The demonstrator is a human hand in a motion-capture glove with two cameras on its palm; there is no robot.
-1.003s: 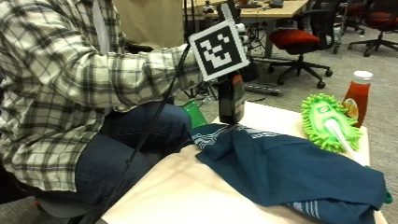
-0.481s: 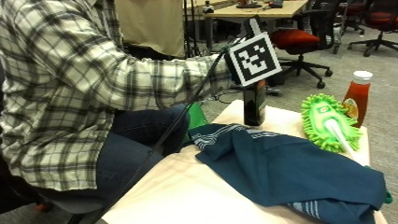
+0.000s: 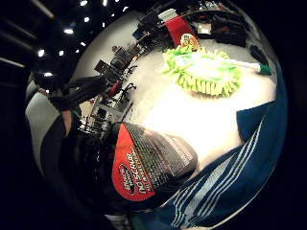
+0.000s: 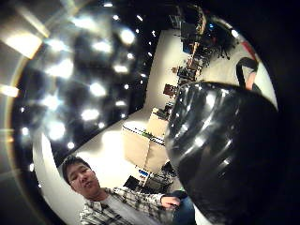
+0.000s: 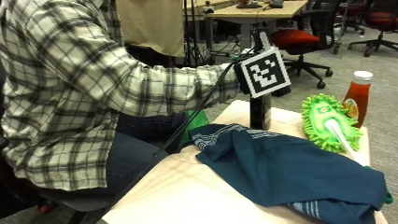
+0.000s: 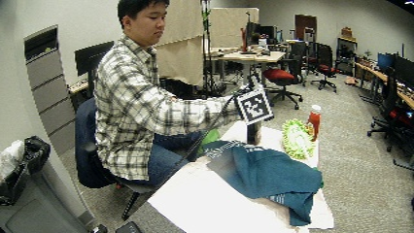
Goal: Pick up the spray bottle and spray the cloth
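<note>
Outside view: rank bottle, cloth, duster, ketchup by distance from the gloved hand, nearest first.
1. Bottle: dark, upright, directly under the right hand, whose grip is hidden behind the marker.
2. Cloth: blue, spread on the table, its near edge at the bottle's base.
3. Duster: green, lying beyond the cloth toward the far table edge.
4. Ketchup: upright just behind the duster, farthest.

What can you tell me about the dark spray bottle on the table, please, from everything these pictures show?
The spray bottle is dark, glossy and looks like plastic, with a red and dark label of fine print shown in the little finger side palm view. It stands upright near the table's far edge, at the edge of the blue cloth, with the green duster and ketchup bottle beyond. Its top is hidden behind the marker, so neither the nozzle nor the right hand's grip can be seen.
</note>
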